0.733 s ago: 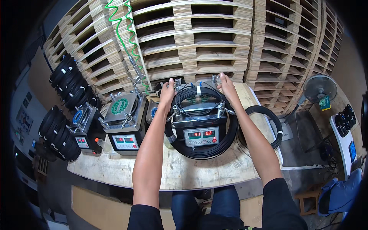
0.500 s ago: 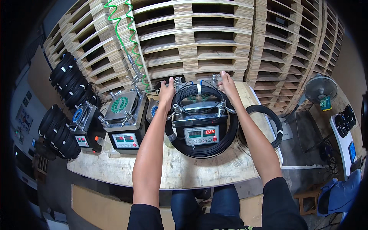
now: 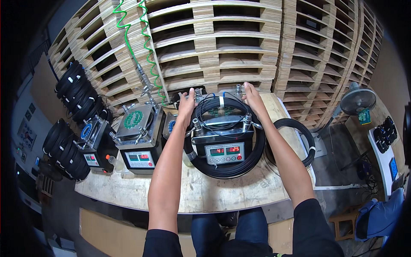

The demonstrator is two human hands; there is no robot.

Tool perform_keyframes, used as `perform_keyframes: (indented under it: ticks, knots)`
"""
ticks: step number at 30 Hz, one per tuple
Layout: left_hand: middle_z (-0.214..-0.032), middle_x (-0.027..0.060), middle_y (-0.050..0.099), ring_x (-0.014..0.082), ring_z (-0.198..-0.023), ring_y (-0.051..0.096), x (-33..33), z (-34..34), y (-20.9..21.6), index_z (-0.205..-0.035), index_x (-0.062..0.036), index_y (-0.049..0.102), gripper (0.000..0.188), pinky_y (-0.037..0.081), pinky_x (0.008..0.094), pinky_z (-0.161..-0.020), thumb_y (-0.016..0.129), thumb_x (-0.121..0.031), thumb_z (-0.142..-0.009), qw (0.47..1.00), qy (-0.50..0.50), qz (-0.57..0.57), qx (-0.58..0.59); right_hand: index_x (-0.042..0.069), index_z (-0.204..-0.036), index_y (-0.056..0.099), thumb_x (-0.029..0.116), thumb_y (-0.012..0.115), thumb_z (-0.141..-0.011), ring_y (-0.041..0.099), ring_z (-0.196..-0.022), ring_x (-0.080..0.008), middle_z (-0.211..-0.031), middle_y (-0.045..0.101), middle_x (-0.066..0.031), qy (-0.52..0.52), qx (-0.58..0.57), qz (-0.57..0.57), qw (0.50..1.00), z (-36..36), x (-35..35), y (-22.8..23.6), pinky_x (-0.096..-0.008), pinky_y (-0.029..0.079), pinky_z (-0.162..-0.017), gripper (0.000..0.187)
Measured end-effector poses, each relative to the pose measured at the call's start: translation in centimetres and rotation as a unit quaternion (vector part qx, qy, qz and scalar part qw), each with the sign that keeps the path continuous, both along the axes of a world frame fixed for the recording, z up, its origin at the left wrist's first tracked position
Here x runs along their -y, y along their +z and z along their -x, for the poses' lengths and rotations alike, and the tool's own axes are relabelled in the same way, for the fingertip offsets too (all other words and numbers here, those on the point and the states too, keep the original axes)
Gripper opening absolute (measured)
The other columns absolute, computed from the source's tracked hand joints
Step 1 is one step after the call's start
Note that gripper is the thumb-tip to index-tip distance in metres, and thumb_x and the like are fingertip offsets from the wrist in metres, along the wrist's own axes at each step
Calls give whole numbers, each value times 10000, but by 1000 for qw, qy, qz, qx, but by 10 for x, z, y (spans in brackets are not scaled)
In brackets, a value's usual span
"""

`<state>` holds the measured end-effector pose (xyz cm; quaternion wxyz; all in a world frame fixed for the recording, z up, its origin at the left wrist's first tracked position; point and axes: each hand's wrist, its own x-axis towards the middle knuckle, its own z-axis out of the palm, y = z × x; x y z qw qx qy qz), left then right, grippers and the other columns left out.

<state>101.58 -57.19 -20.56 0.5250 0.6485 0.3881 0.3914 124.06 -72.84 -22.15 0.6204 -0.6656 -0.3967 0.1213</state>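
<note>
A black polishing machine (image 3: 201, 140) with a steel top and a lit red-and-green digital panel (image 3: 224, 153) stands in front of me. A large coil of black cable (image 3: 257, 152) hangs around it, looped over its top and down past the panel. My left hand (image 3: 187, 106) is closed at the clamp lever by the far left corner post (image 3: 198, 94). At the far right corner post (image 3: 238, 89), my right hand (image 3: 253, 99) is closed around the lever there. My fingers partly hide both levers. The near corner posts (image 3: 247, 120) carry similar metal levers.
Two similar machines (image 3: 136, 139) (image 3: 92, 143) stand to the left, beside a small orange-capped bottle (image 3: 112, 159). Another cable coil (image 3: 310, 143) lies right on the wooden table (image 3: 128, 188). Stacked pallets (image 3: 214, 55) rise behind; a green coiled air hose (image 3: 128, 38) hangs there. A fan (image 3: 357, 103) stands right.
My right hand has moved slightly left and down, nearer the far right post. My left hand has barely moved. Digits on the machine panels have changed.
</note>
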Motion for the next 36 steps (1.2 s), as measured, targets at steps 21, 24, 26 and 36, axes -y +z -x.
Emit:
perform_keyframes:
  ticks: [21,24,26,36]
  knots:
    - [-1499,222,443,299,-1333,489,2,-4,2,-1505,68,331,905,365,354,-1107,515,-634,-965,999,-20,-3,-30,30,-1330,557,525,511,-1009,680,-844,-240,-1017,698,-189,-63,80,19,995,-7,1,-2,-361,530,-796,592]
    - [-1485,221,458,282,-1319,496,-16,-8,-11,-1501,68,338,899,369,355,-1102,521,-631,-964,999,-29,6,-28,36,-1348,543,479,533,-1015,667,-813,-205,-988,694,-170,-19,38,-21,999,-5,1,-1,-349,531,-765,554]
    - [-1409,256,525,314,-1238,585,-43,-1,-27,-1494,45,362,874,491,373,-981,533,-619,-952,997,31,-42,-65,43,-1353,543,479,531,-1018,658,-820,-174,-998,686,-153,7,21,-23,999,10,-1,6,-318,525,-737,550]
    - [-1541,242,378,307,-1403,414,17,2,15,-1543,52,254,985,346,354,-1125,566,-652,-929,999,-43,17,-19,33,-1336,554,474,601,-980,679,-832,-212,-924,702,-164,-31,4,-4,999,5,9,8,-338,538,-707,569]
